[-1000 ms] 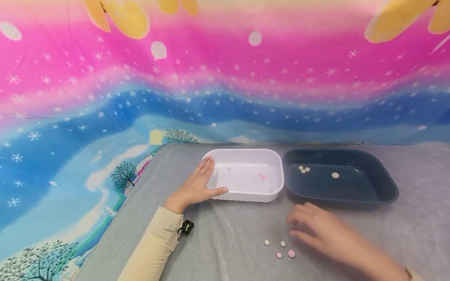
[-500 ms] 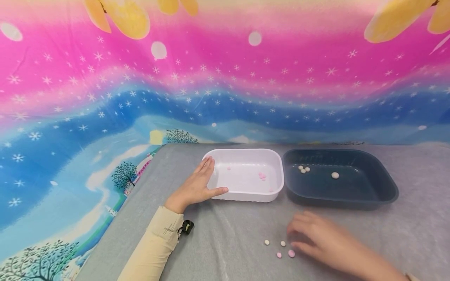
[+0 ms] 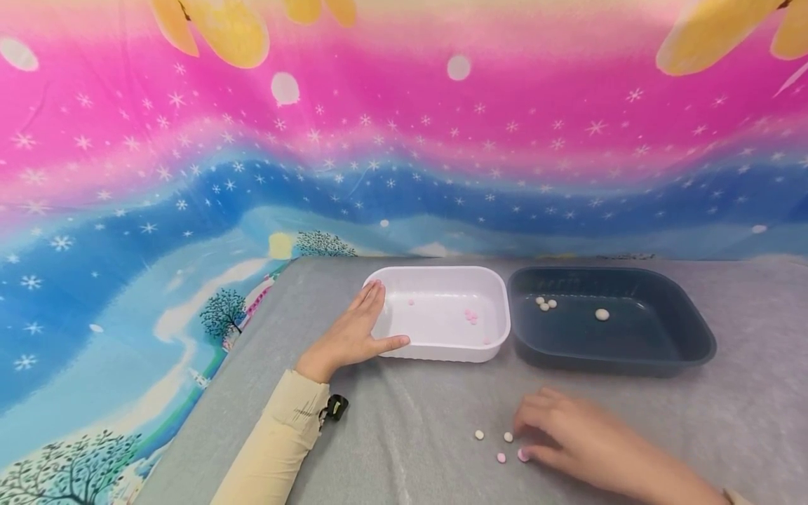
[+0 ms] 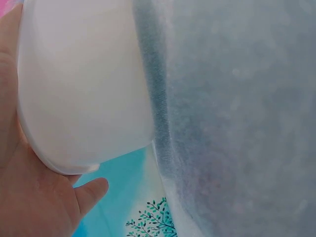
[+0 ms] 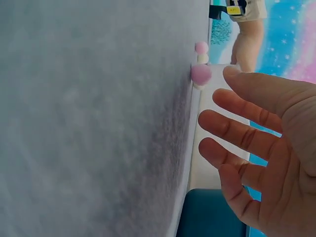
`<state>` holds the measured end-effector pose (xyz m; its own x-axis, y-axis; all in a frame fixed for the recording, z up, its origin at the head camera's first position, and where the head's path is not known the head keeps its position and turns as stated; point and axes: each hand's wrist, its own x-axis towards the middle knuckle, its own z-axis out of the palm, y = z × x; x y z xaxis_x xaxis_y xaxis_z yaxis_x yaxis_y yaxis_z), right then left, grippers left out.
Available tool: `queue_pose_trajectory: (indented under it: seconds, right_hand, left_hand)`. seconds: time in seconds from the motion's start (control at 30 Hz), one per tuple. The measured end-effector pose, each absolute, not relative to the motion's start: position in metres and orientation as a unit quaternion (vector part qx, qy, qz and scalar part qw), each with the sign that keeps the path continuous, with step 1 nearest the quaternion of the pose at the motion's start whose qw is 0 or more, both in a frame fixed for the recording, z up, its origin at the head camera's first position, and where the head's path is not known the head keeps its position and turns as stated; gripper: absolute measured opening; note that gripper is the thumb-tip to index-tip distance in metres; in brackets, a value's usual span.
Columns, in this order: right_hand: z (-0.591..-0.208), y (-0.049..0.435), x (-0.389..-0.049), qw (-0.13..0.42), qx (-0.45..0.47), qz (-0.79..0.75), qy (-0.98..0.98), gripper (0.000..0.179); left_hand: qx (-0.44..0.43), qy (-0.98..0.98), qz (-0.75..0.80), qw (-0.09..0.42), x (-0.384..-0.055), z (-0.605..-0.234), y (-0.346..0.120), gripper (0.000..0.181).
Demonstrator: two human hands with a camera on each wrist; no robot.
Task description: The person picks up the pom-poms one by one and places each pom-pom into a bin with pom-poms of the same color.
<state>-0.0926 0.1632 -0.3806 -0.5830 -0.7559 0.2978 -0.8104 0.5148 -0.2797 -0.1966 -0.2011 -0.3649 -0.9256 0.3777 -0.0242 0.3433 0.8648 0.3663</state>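
Observation:
My left hand (image 3: 347, 338) rests on the left end of a white plastic basin (image 3: 442, 353), fingers straight along its rim and thumb over the front edge. The left wrist view shows the palm against the basin's wall (image 4: 89, 89). My right hand (image 3: 583, 438) is low over the cloth, its thumb tip overlapping the larger pink ball (image 3: 522, 454) in the head view. From the right wrist, that pink ball (image 5: 201, 74) shows just beyond the spread, slightly bent fingers, with nothing between them. Beside it lie a smaller pink ball (image 3: 501, 458) and two white balls (image 3: 479, 435).
A dark blue-grey basin (image 3: 631, 363) stands right of the white one, with several white balls (image 3: 545, 306) inside. Several small pink balls (image 3: 470, 317) lie in the white basin. Grey cloth (image 3: 410, 435) covers the table; a printed curtain (image 3: 404, 126) hangs behind.
My right hand has come down from near the dark basin's front toward the loose balls, its thumb now at the larger pink one. My left hand has stayed in place.

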Motion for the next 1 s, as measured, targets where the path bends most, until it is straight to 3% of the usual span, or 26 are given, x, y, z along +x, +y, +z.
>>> queue_pose_trajectory:
  seconds: [0.3, 1.0]
  right_hand:
    - [-0.3788, 0.1590, -0.0914, 0.004, 0.430, 0.169, -0.887, 0.013]
    - [-0.3810, 0.1576, -0.0899, 0.018, 0.447, 0.154, -0.881, 0.024]
  left_hand:
    - [0.188, 0.964, 0.183, 0.046, -0.1962, -0.3650, -0.2010, 0.109]
    - [0.189, 0.964, 0.180, 0.047, -0.1965, -0.3642, -0.2015, 0.107]
